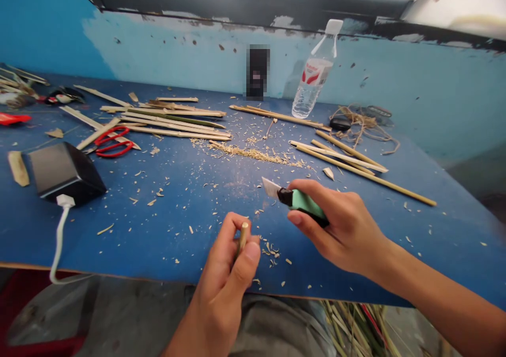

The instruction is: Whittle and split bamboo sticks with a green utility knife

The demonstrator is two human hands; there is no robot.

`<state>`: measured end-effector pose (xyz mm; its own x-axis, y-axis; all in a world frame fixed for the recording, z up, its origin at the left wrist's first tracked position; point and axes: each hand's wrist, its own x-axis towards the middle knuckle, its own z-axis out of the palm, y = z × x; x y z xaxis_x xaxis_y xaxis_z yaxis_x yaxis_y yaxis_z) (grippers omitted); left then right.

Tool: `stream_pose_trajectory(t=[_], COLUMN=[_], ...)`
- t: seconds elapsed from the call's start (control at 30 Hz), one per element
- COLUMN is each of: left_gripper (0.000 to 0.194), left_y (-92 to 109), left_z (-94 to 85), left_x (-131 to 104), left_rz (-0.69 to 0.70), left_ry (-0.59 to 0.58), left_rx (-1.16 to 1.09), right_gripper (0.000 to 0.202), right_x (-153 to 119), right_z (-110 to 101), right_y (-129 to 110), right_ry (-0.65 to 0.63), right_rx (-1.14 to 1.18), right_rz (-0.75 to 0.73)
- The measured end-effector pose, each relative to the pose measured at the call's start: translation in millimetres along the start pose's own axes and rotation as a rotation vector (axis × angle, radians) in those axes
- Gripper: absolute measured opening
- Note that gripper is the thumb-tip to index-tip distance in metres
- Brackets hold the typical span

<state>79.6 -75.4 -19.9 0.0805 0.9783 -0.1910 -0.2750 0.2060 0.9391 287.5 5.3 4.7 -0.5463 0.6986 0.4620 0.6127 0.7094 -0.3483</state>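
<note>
My left hand (pixel 231 272) is closed round a thin bamboo stick (pixel 244 231), whose cut end points up between thumb and fingers near the table's front edge. In my right hand (pixel 343 225) is a green and black utility knife (pixel 306 205), its blade out and pointing up and to the left. The blade and the stick are apart. Beyond both hands, a line of pale shavings (pixel 256 154) lies across the blue table (pixel 190 188), with smaller chips scattered about.
Split bamboo strips (pixel 174 125) and red-handled scissors (pixel 114 142) lie at the left, behind a black device (pixel 65 172) with a white cable. Bamboo sticks (pixel 367 175) are at the right. A water bottle (pixel 312 77) and tangled twine (pixel 366 122) are farther back.
</note>
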Motion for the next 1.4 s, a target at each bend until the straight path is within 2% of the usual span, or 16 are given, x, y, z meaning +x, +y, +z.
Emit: stream_pose_trajectory(t=[0.17,0.37,0.53,0.67,0.73,0.87,1.03,1.27,1.4], left_gripper=[0.028,0.036,0.037,0.033,0.032,0.043,0.047,0.040,0.040], left_y=[-1,-1,-8,-12,-9,2,9,9,9], left_z=[-3.5,-1.4,-3.1,-7.4,-6.4,3.5,12.6,1.6,-1.1], left_x=[-4,-6,-7,-9,-10,-8,-4,1,3], left_rz=[0.008,0.009,0.075,0.029,0.041,0.036,-0.013,0.090,0.117], left_ry=[-0.046,0.023,0.058,-0.004,-0.014,0.023,-0.044,-0.232,-0.254], left_rx=[-0.089,-0.031,0.033,0.017,0.045,0.153,0.067,0.192,0.229], right_gripper=[0.030,0.036,0.039,0.040,0.041,0.040,0.039,0.038,0.038], right_x=[-4,-8,-9,-8,-7,-8,-9,-10,-8], right_z=[4,8,10,10,9,9,9,8,10], right_y=[-4,-7,-10,-12,-12,-12,-11,-8,-8], right_ry=[0.009,0.008,-0.045,-0.044,-0.049,-0.058,-0.162,-0.269,-0.290], right_rx=[0.049,-0.028,-0.079,-0.083,-0.074,-0.037,0.066,0.229,0.286], right_rz=[-0.144,-0.258,-0.288,-0.308,-0.318,-0.317,-0.296,-0.243,-0.221])
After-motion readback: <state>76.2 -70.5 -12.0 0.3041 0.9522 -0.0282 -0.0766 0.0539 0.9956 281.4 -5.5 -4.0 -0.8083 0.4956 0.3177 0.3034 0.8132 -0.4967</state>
